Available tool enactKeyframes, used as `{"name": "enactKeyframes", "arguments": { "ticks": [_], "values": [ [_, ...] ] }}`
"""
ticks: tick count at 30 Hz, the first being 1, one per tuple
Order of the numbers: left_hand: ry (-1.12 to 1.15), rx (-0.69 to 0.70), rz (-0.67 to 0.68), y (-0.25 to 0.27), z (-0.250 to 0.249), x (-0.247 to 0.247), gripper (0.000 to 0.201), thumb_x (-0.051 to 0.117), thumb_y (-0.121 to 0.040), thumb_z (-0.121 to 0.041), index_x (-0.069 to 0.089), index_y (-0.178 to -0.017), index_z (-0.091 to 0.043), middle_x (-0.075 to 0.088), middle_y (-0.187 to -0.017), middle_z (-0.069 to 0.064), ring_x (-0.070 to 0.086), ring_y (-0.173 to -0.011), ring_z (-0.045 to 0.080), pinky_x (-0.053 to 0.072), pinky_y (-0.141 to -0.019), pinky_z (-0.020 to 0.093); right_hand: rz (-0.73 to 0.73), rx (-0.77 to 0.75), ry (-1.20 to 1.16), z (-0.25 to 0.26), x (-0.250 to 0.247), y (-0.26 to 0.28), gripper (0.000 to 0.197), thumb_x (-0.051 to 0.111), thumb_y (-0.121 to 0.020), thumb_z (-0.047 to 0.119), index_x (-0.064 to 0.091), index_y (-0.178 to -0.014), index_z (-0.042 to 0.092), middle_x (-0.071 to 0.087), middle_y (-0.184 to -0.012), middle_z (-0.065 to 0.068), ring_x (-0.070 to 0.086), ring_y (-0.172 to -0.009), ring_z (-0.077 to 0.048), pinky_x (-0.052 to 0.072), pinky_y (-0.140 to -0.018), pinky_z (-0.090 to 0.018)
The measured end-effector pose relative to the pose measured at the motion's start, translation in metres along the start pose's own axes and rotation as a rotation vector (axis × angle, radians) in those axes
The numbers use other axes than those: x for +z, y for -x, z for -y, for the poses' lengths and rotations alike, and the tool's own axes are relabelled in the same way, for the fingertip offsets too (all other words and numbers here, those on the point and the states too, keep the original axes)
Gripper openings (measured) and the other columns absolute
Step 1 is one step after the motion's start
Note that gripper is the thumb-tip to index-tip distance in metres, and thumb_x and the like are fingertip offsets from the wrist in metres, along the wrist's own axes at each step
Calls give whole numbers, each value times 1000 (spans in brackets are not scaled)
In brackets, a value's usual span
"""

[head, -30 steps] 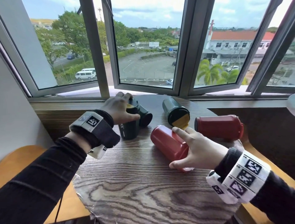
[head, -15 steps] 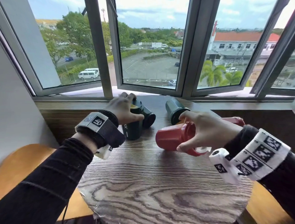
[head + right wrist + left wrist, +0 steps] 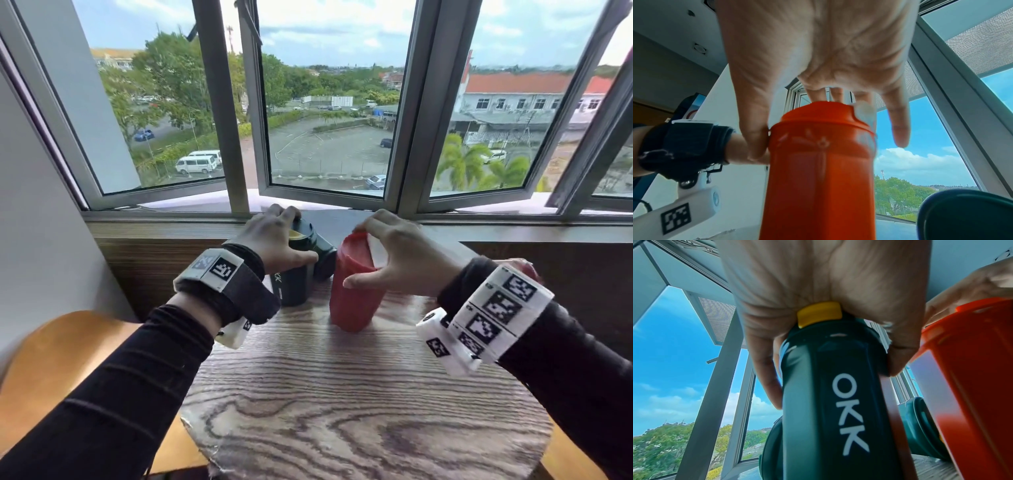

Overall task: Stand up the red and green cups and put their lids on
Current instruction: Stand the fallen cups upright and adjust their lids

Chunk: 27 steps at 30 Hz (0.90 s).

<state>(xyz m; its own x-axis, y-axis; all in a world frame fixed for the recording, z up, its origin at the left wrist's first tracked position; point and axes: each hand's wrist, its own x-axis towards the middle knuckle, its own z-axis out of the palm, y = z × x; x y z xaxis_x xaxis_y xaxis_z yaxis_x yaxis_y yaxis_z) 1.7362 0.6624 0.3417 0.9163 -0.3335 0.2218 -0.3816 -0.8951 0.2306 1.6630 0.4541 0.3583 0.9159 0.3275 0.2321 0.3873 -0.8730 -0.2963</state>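
The left hand (image 3: 270, 240) grips the upright green cup (image 3: 291, 284) from above, fingers curled round its yellow-tabbed top; the right hand (image 3: 400, 260) holds the upright red cup (image 3: 352, 291) at the rim with thumb and fingertips. Both stand on the counter (image 3: 342, 394) directly beneath the hands. The cups appear rigid, light and smooth, so grip them round the upper wall; their contents cannot be seen.

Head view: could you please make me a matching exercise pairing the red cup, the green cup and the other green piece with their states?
1 red cup
2 green cup
3 other green piece

A lying on its side behind the cups
B upright, gripped at the top by the left hand
C upright, right hand holding its top

Pairs: 1-C, 2-B, 3-A
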Motion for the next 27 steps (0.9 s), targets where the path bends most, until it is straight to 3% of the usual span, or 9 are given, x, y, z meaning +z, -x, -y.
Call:
{"name": "enactKeyframes", "arguments": {
  "ticks": [4, 8, 11, 14, 18, 23, 27],
  "values": [
    [-1, -4, 11, 0, 1, 0, 76, 66, -69, -57, 41, -129, -17, 48, -124, 10, 50, -112, 31, 40, -92, 36, 46, -49, 30, 0, 16, -3, 78, 73, -64, 54, 50, -128, 16, 49, -126, 1, 46, -114, -23, 42, -100, -42],
    [2, -12, 17, 0, 2, -1, 77, 65, -69, -58, 40, -129, -19, 47, -125, 10, 50, -113, 31, 40, -93, 36, 39, -53, 81, -2, 22, 1, 76, 68, -69, 55, 47, -130, 18, 45, -131, 1, 42, -119, -25, 38, -103, -47],
    [-2, -4, 16, -1, 2, 0, 76, 65, -69, -58, 40, -129, -19, 48, -124, 9, 50, -112, 30, 41, -93, 37, 33, -60, 81, -4, 22, 5, 79, 67, -73, 55, 40, -138, 20, 37, -143, 3, 33, -131, -24, 30, -111, -45],
    [-5, 3, 8, -1, 3, 1, 76, 65, -69, -58, 41, -129, -17, 49, -123, 10, 51, -110, 31, 41, -92, 37, 34, -63, 55, -8, 20, 11, 89, 68, -73, 57, 29, -145, 22, 27, -152, 4, 23, -140, -19, 21, -116, -35],
    [-15, 5, 10, -2, 3, 2, 75, 64, -72, -56, 40, -132, -19, 47, -125, 11, 51, -112, 31, 40, -91, 35, 25, -1, -59, -18, 12, 25, 105, 69, -66, 63, 16, -149, 26, 19, -156, 8, 20, -142, -9, 22, -117, -31],
    [-23, 15, 11, -2, 4, 3, 75, 63, -73, -58, 37, -135, -25, 46, -127, 11, 50, -114, 32, 42, -94, 39, 7, 130, -19, -57, -4, 44, 119, 48, -47, 91, 29, -144, 25, 22, -154, 9, 23, -141, -8, 22, -117, -34],
    [-26, 11, 4, -2, 4, 3, 76, 62, -72, -59, 38, -136, -26, 45, -128, 10, 51, -114, 32, 42, -93, 39, -45, 348, 48, -98, -21, 62, 115, 57, -40, 83, 39, -138, 26, 22, -155, 5, 24, -141, -20, 24, -116, -43]
  ]
}}
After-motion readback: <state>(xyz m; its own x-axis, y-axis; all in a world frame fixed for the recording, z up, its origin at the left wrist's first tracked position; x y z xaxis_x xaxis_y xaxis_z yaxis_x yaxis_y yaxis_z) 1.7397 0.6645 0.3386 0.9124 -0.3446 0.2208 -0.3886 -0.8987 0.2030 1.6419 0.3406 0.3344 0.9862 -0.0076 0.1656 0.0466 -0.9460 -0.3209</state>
